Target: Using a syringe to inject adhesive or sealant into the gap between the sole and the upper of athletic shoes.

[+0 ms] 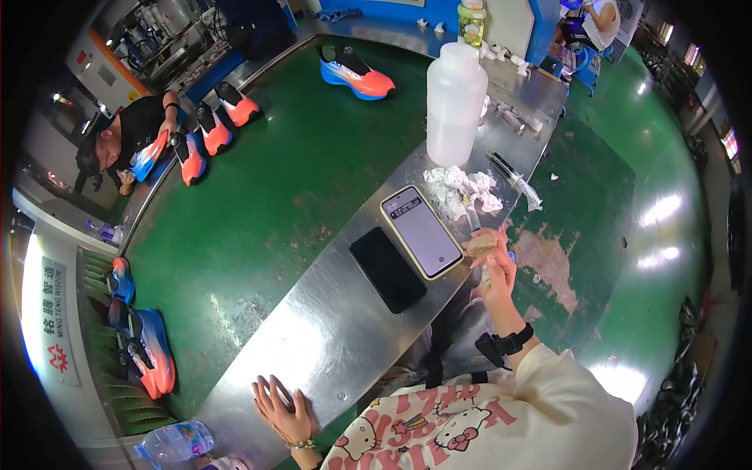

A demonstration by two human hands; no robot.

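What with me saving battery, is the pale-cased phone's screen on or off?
On: the pale-cased phone has a lit, pale screen showing text, unlike the black phone beside it, whose screen is dark.

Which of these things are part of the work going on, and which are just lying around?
Probably part of the work:
beige piece, held in the right hand
sneakers, several in matching orange and blue
crumpled white tissue, just beyond that hand, perhaps

Probably just lying about:
lit phone
dark phone
clear drinks bottle
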